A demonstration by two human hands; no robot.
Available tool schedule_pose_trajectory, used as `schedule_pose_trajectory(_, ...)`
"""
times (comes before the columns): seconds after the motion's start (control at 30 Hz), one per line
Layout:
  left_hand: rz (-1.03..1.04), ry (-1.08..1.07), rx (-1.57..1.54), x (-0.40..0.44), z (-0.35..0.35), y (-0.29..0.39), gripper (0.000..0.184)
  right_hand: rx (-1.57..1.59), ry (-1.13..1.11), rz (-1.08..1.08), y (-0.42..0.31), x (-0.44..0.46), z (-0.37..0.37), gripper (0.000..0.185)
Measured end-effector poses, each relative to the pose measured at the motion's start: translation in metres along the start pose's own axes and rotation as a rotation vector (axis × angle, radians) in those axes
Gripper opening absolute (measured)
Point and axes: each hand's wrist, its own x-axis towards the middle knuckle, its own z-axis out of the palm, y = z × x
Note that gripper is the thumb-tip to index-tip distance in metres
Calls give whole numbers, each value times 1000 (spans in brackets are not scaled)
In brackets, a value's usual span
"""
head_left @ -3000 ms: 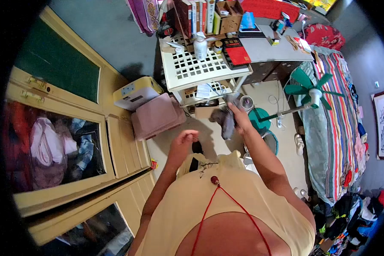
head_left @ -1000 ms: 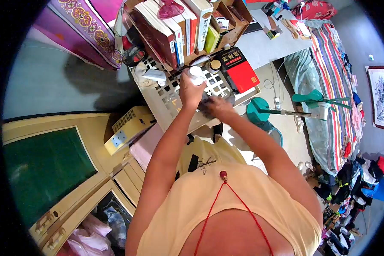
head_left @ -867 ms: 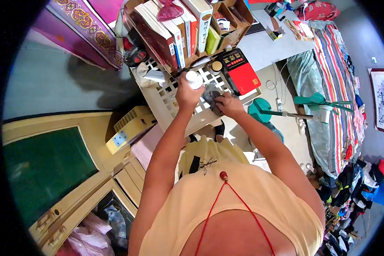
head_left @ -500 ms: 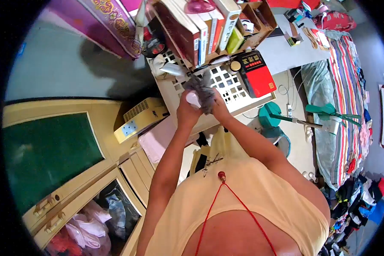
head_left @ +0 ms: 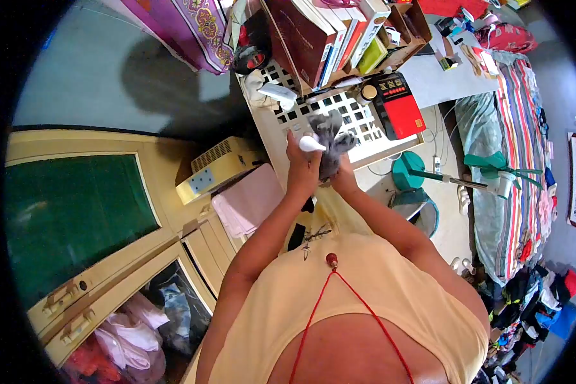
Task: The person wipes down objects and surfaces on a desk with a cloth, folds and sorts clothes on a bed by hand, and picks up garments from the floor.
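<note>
Both hands are held together over the near edge of a white lattice-topped table (head_left: 272, 131). My left hand (head_left: 303, 168) is closed around a smooth white object (head_left: 312, 143), perhaps a bottle; only its rounded end shows. Against it, my right hand (head_left: 344, 178) grips a crumpled grey cloth (head_left: 329, 150), whose loose folds stick up past the fingers. Cloth and white object touch. Most of the right fingers are hidden behind the cloth.
Behind the hands stand several upright books (head_left: 339, 45), a small jar (head_left: 368, 93) and a red and black box (head_left: 398, 105). A white tube (head_left: 277, 92) lies at the table's left. A green fan (head_left: 493, 169) and bin (head_left: 419, 208) are to the right; a cabinet (head_left: 77, 217) is left.
The view has shifted, so the table and books appear farther right and higher. My hands are slightly nearer my body, and the grey cloth's folds have spread to the right.
</note>
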Motion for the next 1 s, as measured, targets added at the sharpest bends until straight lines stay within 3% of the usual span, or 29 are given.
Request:
schedule_pose_trajectory(0.03, -36, -35, 1, 2, -2, 1, 82, 0, 2, -1, 1, 0, 4, 48)
schedule_pose_trajectory(0.1, -72, -68, 6, 6, -16, 19, 82, 402, 39, 416, 4, 0, 18, 45)
schedule_pose_trajectory(0.13, -237, -185, 43, 9, -29, 39, 80, 606, 56, 625, 3, -1, 23, 44)
schedule_pose_trajectory(0.17, -400, -300, 81, 12, -39, 52, 78, 612, 58, 621, 2, -1, 22, 44)
schedule_pose_trajectory(0.23, -420, -297, 116, 14, -48, 50, 72, 8, -37, 347, 0, -4, 10, 52)
schedule_pose_trajectory(0.3, 146, -71, 46, 17, -52, 38, 63, 177, 72, 413, -8, -11, 13, 60)
schedule_pose_trajectory(0.33, 318, -1, -19, 23, -54, 41, 57, 138, 114, 279, -13, -13, 13, 63)
schedule_pose_trajectory(0.4, 262, -99, -70, 26, -57, 32, 54, -60, 170, 28, -48, -1, 2, 67)
schedule_pose_trajectory(0.43, 206, -191, -119, 27, -59, 33, 51, -168, 193, 29, -47, 5, 12, 65)
schedule_pose_trajectory(0.5, 198, -103, -24, 21, -61, 44, 45, -24, 103, 176, -25, 14, 27, 64)
schedule_pose_trajectory(0.57, -16, -159, 118, 14, -68, 59, 45, 122, 98, 248, -4, 17, 44, 60)
schedule_pose_trajectory(0.67, 96, -42, 218, 16, -57, 47, 43, -110, 133, 153, -40, 15, 27, 66)
schedule_pose_trajectory(0.77, 202, 39, 240, 18, -50, 46, 41, -184, 121, 18, 0, 14, 35, 73)
schedule_pose_trajectory(0.83, 62, 94, 248, 17, -48, 49, 40, -178, 110, 10, 0, 12, 25, 69)
schedule_pose_trajectory(0.9, 5, 96, 179, 27, -51, 28, 37, -298, -87, -16, 13, 7, 19, 63)
schedule_pose_trajectory(1.0, 84, 187, 49, 36, -73, 20, 36, -367, -75, 95, 14, 11, 20, 55)
